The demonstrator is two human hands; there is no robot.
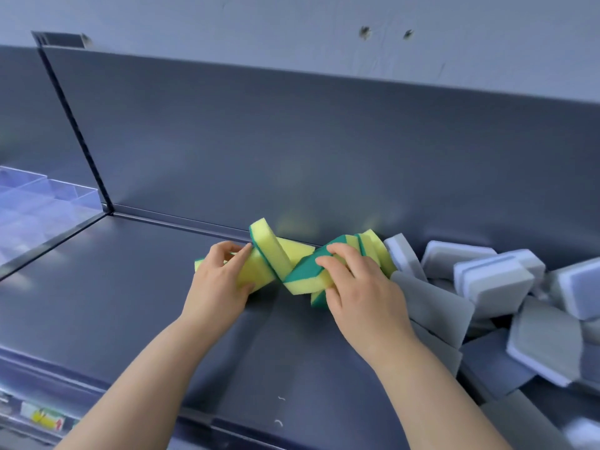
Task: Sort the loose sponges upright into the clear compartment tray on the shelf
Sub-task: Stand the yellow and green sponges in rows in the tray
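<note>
A dark grey shelf (130,303) filled most of the view, with its upright back panel (292,151) behind it and a pale wall (292,17) above that. At the right end of the shelf lay a loose heap of grey-and-white sponges (506,287), tumbled at all angles, some flat and some leaning on each other. Far to the left, beyond a vertical divider (78,125), stood the clear compartment tray (39,203); no sponge could be made out in its cells.

In the middle of the shelf, close to the back panel and touching the left edge of the grey heap, sat a small cluster of yellow-and-green sponges (373,251). One tilted sponge (269,248) stood on edge among them, leaning back.

The left hand (220,280) had its fingers curled round a yellow sponge (253,274) lying just left of the tilted one, the forefinger reaching up to that one's green edge. The right hand (360,284) gripped a green-faced sponge (305,271), fingers bent over its top and thumb low at its near side.

A small price label (45,420) showed on the shelf's front edge at lower left, too blurred to read.
</note>
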